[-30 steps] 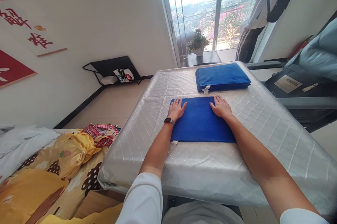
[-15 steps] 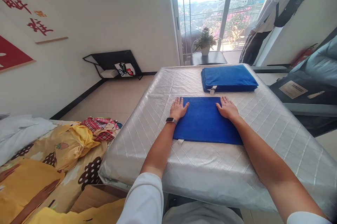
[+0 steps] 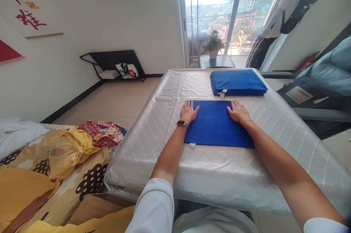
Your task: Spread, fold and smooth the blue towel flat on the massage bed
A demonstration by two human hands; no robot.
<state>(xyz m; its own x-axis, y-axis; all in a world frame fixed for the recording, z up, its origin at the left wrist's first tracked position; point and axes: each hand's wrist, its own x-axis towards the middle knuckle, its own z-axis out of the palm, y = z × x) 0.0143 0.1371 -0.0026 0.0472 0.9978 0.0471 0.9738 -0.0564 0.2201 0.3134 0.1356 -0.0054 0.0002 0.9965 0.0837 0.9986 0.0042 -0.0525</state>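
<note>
A folded blue towel (image 3: 216, 125) lies flat on the silver quilted table cover (image 3: 153, 145), a small white tag at its near left corner. My left hand (image 3: 189, 111) rests open on its left edge near the far corner, with a watch on the wrist. On the opposite edge my right hand (image 3: 238, 111) lies open, thumb pointing inward. Both palms are down and neither hand grips the cloth. Beyond it sits a stack of folded blue towels (image 3: 238, 81), with white tags showing at its near left corner.
To the left, a bed (image 3: 65, 203) carries yellow cloth and a red plaid garment (image 3: 101, 132); another person's arm (image 3: 30, 207) rests there. Past the table, a potted plant (image 3: 214, 43) stands on a chair. A person (image 3: 285, 10) stands by the glass door. A grey armrest (image 3: 323, 113) flanks the right.
The view has shifted slightly to the right. Both hands stay flat on the towel's side edges, and the towel and stack keep their places on the table.
</note>
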